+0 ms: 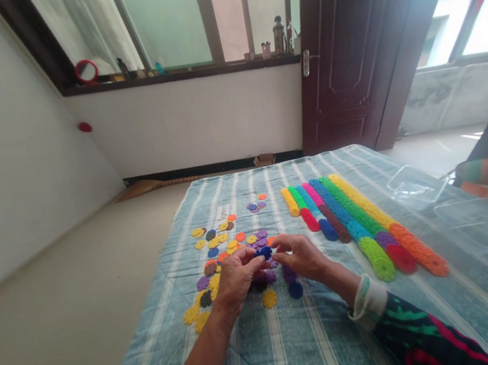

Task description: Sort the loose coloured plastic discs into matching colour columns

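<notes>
Plastic discs in yellow, orange, purple and dark blue are lying scattered over the left half of the striped cloth (301,348) that is covering the surface. These loose discs (212,257) are sitting singly or overlapping, none joined to another as far as can be told, and a small group of discs (256,205) is lying apart, farther from the person.

Just right of the scatter, the left hand (236,275) is hovering low over the cloth with its thumb and forefinger pinched on a blue disc (265,253), which it is holding up between the two hands. The right hand (302,256) is facing it, with curled fingers reaching toward the same disc. Whether they are touching it or gripping a piece of their own cannot be told. A few purple discs (265,276) are lying under and between the hands, with a yellow disc (269,298) and another blue one (296,290) nearer the person.

Farther right, the finished part is showing: long rods (354,219) of joined discs are lying side by side, mostly one colour each. By this look, well over half the discs are already joined and a few dozen are waiting loose. At the far right a clear tub (417,185) is sitting near the rods.
</notes>
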`<state>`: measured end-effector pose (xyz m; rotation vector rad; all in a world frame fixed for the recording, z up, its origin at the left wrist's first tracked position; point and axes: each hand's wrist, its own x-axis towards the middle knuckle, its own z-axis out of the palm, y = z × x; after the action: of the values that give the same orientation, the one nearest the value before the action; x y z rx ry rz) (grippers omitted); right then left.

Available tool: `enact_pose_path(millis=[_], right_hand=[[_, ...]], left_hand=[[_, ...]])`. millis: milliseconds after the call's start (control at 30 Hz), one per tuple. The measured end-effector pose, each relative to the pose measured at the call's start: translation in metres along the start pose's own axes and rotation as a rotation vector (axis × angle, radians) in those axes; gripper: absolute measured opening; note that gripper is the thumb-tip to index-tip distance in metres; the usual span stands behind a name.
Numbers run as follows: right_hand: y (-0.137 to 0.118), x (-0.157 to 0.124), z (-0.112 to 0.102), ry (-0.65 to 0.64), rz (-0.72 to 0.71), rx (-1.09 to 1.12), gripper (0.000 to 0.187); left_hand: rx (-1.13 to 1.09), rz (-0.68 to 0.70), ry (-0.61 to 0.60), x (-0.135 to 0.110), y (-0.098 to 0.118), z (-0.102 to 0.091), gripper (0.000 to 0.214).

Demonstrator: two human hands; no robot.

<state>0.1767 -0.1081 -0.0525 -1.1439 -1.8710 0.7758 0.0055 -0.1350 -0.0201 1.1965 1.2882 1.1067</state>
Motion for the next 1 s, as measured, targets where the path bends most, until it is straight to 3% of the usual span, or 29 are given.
enact_pose_path(millis=[200,500,600,833,1000], right_hand=[[-0.003,-0.002,-0.002,-0.008,0.018,0.067,0.010],[-0.011,-0.005,-0.006,0.009,0.093,-0.083,0.012],[-0.011,-0.004,-0.033,0.010,0.087,-0.189,0.013],[0.014,-0.012,-0.126,0.025,0.171,-0.560,0.014],[0.032,-0.018,-0.135,-0.066,0.219,-0.671,0.013]], left_hand=[[-0.040,0.011,-0.038,-0.003,-0.001,0.001,0.024],[0.041,0.076,-0.001,0.006,-0.012,0.001,0.024],[0.078,0.089,0.003,0.007,-0.014,0.000,0.022],[0.132,0.130,0.019,0.008,-0.018,0.000,0.020],[0.174,0.147,0.016,0.009,-0.020,0.001,0.020]])
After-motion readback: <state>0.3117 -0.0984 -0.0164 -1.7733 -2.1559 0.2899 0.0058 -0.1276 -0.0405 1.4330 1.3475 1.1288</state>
